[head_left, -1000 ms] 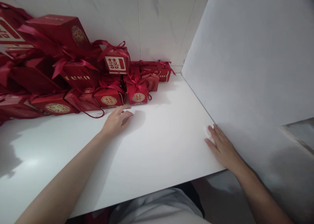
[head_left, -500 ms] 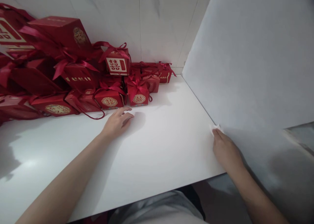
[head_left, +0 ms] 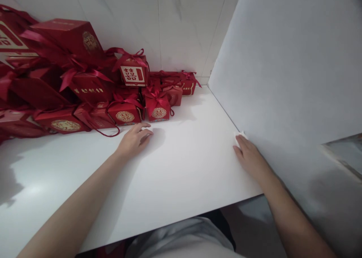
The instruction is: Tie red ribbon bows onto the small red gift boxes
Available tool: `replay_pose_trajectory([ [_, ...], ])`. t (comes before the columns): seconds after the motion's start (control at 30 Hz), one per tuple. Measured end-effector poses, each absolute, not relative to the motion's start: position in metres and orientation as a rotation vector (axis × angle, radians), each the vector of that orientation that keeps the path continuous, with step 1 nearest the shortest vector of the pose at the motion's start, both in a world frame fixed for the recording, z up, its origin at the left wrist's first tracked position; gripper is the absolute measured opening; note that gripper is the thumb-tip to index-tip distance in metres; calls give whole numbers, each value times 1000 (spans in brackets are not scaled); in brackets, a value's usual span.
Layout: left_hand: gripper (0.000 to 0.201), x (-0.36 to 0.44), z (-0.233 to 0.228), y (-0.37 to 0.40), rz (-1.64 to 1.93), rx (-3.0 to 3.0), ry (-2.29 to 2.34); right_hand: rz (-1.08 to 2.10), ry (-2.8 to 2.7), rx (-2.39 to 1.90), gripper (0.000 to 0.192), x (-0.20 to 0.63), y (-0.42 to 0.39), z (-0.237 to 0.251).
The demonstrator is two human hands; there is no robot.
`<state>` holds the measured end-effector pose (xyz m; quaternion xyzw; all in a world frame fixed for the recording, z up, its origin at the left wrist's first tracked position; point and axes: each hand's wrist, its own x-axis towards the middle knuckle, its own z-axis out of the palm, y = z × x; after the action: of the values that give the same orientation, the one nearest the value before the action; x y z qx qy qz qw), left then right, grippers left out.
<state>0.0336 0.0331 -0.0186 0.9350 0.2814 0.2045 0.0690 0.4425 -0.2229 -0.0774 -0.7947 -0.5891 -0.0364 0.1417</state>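
My left hand rests flat on the white table, fingers loosely apart, just in front of a small red gift box with a gold round emblem. My right hand lies palm down at the table's right side, against the white side panel. Its fingers press a small white tissue or cloth, of which only a corner shows beyond the fingertips.
Several red ribboned gift boxes are piled along the back left against a white marbled wall. Another small red box stands near the middle back. My grey-clad lap shows below the table's front edge.
My right hand slid forward along the side panel with the white tissue under its fingers. My left hand stayed where it was.
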Motion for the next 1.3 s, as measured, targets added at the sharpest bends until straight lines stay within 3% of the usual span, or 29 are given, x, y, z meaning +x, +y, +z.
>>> replay_pose_trajectory([
  [0.4, 24, 37, -22, 34, 601, 2827, 823, -284, -1423, -2305, 49, 392, -346, -78],
  [0.53, 24, 39, -22, 32, 591, 2831, 825, -347, -1374, -2417, 60, 378, -345, -89],
  [0.77, 23, 38, -22, 30, 600, 2791, 854, -9, -1433, -2599, 75, 396, -292, -96],
  [1.13, 24, 36, -20, 29, 591, 2768, 857, 382, -1445, -2619, 92, 446, -130, -65],
  [1.3, 26, 36, -21, 31, 557, 2779, 856, 213, -1512, -2527, 81, 458, -94, -61],
])
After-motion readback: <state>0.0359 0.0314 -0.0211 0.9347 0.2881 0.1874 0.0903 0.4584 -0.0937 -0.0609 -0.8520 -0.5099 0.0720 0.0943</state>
